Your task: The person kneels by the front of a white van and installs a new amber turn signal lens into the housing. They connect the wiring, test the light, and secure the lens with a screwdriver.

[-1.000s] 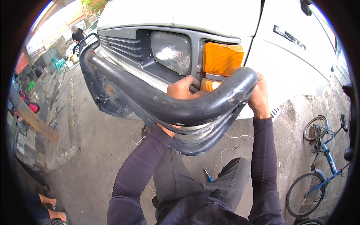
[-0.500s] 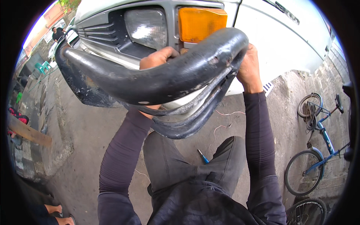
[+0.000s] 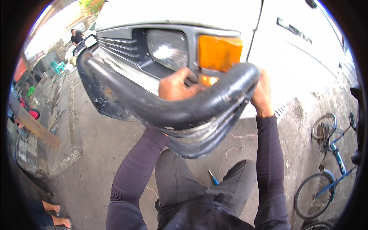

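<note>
My left hand (image 3: 177,85) reaches up behind the black tubular bumper bar (image 3: 168,109) of a white vehicle. Its fingers are curled, with index finger and thumb pointing at a small amber lamp (image 3: 208,79); what they grip, if anything, cannot be made out. Above that lamp sits a large orange indicator lens (image 3: 219,53), and to its left the headlight (image 3: 167,49). My right hand (image 3: 263,94) is tucked behind the right end of the bar, against the vehicle's side, its fingers hidden. Both forearms pass either side of the bar.
A blue-handled screwdriver (image 3: 214,178) lies on the ground between my knees, near thin loose wires (image 3: 234,149). At right stands a blue bicycle (image 3: 339,159). A wooden plank (image 3: 36,124) is at left, and another person's feet (image 3: 61,215) show at lower left.
The view has shifted, so the vehicle sits lower and further right. More of my left hand and the small amber lamp now show above the bar; the lamp looks brighter.
</note>
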Demonstrator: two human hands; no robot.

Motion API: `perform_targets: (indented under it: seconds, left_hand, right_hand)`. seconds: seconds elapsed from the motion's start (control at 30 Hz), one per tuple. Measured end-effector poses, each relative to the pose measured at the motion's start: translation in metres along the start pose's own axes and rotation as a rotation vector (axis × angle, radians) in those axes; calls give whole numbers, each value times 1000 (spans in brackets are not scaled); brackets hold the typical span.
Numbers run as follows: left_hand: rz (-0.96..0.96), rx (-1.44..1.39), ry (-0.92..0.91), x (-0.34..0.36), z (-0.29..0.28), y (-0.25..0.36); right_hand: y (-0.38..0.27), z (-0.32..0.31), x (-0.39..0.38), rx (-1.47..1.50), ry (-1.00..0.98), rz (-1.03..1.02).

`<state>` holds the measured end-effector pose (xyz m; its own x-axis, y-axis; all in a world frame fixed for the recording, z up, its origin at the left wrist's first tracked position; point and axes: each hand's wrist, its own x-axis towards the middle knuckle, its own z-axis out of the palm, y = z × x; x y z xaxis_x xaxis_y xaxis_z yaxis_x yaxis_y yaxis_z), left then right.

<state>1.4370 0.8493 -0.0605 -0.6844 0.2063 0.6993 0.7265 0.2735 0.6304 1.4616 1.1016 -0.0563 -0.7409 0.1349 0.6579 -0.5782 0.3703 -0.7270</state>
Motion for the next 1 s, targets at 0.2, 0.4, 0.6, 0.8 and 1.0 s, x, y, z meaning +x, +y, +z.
perform_targets:
  seconds: [0.2,0.4,0.6,0.8,1.0]
  left_hand:
    - [-166,-143,-55,4,-1,3]
    - [-140,-115,-107,8,-4,-3]
    - [-44,12,-151,15,-11,-8]
    - [-126,-27,-296,27,-18,-16]
    - [-102,-95,-351,30,-21,-21]
  right_hand:
    - [-1,-1,0,187,-71,39]
    - [6,-3,-1,88,-21,-8]
    - [10,-3,-1,192,0,180]
    - [6,3,-6,179,14,68]
    - [6,-4,-4,181,-96,15]
